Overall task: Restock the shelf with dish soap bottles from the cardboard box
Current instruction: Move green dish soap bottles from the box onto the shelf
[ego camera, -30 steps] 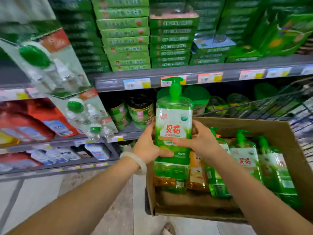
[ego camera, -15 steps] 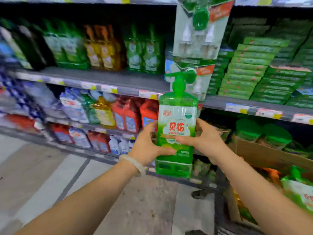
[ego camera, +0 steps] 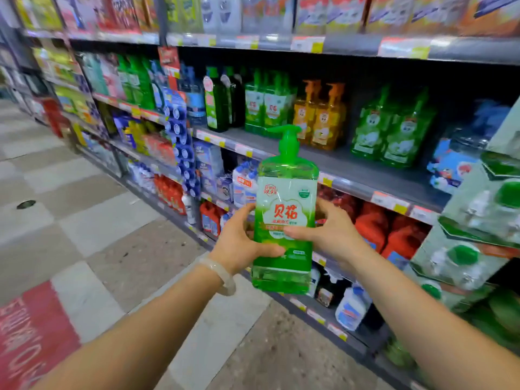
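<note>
Two bare hands gripping one clear green plastic pump bottle of dish soap [ego camera: 284, 220] from either side, holding it up in the air in front of the shelving. Left hand [ego camera: 242, 243] wrapping the bottle's lower left edge, thumb lying across the front below the white label, a pale bangle [ego camera: 222, 274] sitting on that wrist. Right hand [ego camera: 326, 229] clasping the right edge a little higher, thumb pressing across the label's lower part, fingers curling behind and out of sight. Standing nearly upright, long axis running top to bottom, base towards the tiled floor [ego camera: 92, 218]; green pump head [ego camera: 284, 130] at the top, spout pointing left, label with red characters facing the camera. Hanging in front of the grey metal middle shelf [ego camera: 365, 170], not touching it, with matching green pump bottles [ego camera: 267, 105], orange pump bottles [ego camera: 320, 116] and green refill pouches [ego camera: 391, 133] standing on that shelf behind. Showing only partly behind the bottle and forearms: red jugs [ego camera: 394, 232] and white bottles on the lower shelves. Blurring at the right edge: hanging blister packs [ego camera: 478, 226], contents hard to make out. Small print on the label too fine to read.
</note>
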The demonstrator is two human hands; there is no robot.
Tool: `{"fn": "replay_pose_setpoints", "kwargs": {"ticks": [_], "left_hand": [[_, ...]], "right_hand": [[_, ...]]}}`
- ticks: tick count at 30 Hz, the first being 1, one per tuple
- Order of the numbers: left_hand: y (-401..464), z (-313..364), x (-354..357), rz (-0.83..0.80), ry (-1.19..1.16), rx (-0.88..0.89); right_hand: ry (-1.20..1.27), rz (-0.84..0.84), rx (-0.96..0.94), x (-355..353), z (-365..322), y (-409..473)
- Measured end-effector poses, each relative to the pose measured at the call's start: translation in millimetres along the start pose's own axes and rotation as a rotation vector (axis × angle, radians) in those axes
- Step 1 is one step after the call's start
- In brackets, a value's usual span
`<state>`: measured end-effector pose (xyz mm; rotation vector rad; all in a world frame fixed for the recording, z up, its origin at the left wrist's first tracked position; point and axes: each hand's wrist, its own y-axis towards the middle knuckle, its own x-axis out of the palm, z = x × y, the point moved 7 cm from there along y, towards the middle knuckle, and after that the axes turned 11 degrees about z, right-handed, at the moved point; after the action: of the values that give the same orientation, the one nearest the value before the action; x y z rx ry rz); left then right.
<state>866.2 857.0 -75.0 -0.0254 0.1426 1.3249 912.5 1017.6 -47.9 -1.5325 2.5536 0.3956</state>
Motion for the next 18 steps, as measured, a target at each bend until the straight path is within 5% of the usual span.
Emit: {"fn": "replay_pose_setpoints", "kwargs": {"ticks": [18], "left_hand": [[274.1, -21.2, -97.6, 0.086, 0.055, -0.028]], "right_hand": [[0.053, -0.068, 0.033, 172.9, 2.9, 259.2]]}}
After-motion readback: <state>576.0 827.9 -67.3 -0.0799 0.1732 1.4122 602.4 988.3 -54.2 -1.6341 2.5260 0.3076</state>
